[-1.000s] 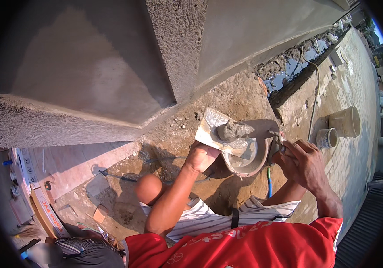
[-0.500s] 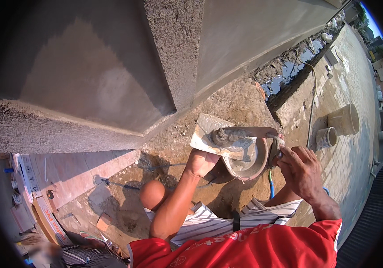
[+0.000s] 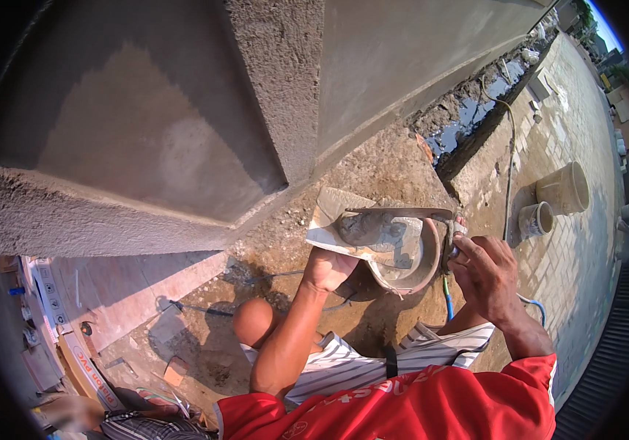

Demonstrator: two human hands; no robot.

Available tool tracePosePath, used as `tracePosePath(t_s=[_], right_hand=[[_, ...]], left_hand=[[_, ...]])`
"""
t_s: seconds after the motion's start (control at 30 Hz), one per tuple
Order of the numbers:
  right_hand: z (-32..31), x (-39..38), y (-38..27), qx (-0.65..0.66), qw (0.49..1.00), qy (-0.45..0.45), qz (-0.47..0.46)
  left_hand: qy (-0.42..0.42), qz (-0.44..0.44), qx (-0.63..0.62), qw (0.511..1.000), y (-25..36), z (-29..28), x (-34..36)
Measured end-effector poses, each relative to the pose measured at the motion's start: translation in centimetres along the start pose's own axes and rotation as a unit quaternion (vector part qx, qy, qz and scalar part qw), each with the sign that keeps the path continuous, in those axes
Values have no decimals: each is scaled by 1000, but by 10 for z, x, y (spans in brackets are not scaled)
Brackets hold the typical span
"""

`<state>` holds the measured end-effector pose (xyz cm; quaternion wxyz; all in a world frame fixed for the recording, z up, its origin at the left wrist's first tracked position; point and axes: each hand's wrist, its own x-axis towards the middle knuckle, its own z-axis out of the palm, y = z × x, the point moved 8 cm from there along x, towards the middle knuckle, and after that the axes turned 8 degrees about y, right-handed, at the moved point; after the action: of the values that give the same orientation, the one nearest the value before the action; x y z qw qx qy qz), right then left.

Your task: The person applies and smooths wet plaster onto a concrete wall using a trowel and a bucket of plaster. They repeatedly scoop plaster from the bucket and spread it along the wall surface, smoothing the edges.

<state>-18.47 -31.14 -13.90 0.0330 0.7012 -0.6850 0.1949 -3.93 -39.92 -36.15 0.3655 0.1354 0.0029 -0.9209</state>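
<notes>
My left hand grips a flat, light mortar board from underneath, with a lump of wet grey mortar on it. My right hand holds a trowel by its handle; the long blade lies across the mortar on the board. Beneath the board a round bucket, crusted with pale material, is partly hidden. Both hands are above the dirt ground in front of my knees.
Plastered wall faces meet at a rough column. A trench holds dark water. Two buckets stand on the pavers beside a hose. Boards and cartons lie at left, near another person.
The board has moved a little left, and the trowel blade has swung flatter across the mortar. The whole view has shifted slightly as well.
</notes>
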Motion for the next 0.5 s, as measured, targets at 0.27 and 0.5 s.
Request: tracePosePath(t_s=[0.27,0.5], right_hand=[[-1,-5,1,43,999,19,4],[5,-14,24,120,984,-8,131]], left_hand=[[-2,-5,18,1000,-1,-2,-3],[-49,0,57,997,-2,-7,-7]])
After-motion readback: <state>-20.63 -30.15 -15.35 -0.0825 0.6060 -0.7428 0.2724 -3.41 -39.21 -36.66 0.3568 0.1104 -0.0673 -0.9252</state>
